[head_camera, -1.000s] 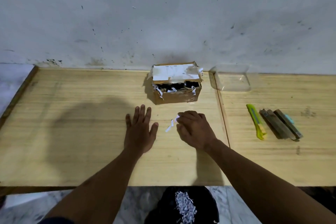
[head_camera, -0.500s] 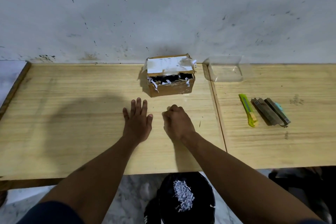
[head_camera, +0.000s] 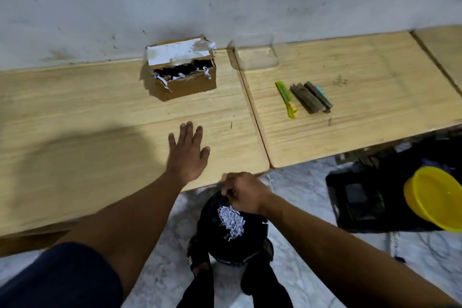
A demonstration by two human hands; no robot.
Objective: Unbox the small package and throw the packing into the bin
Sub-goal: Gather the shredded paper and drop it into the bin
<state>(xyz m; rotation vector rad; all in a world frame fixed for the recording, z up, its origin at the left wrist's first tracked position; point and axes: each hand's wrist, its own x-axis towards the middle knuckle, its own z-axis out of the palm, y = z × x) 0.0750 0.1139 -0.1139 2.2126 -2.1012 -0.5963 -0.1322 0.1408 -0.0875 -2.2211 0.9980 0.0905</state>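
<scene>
Packing shreds (head_camera: 231, 220) lie in a white heap inside the black bin (head_camera: 232, 230), which stands on the floor at 6 o'clock, between the person's feet and just below the near edge of the surface (head_camera: 87, 157). The right hand (head_camera: 243, 194) hangs directly over the bin's far rim with its fingertips pinched together and pointing down; whether a strip is still between them cannot be told. The left hand (head_camera: 188, 155) lies flat on the surface at about 11 o'clock from the bin, fingers spread wide, holding nothing.

Farther off, at 12 o'clock and against the wall, sits the small package (head_camera: 183, 70), lid up, with more white strips spilling over its front edge. Its long axis runs left to right across the view. The left hand is the nearer one, the package lying straight ahead of its fingertips; the right would have to rise and reach forward. At 2 o'clock lies a yellow cutter (head_camera: 287, 100).
</scene>
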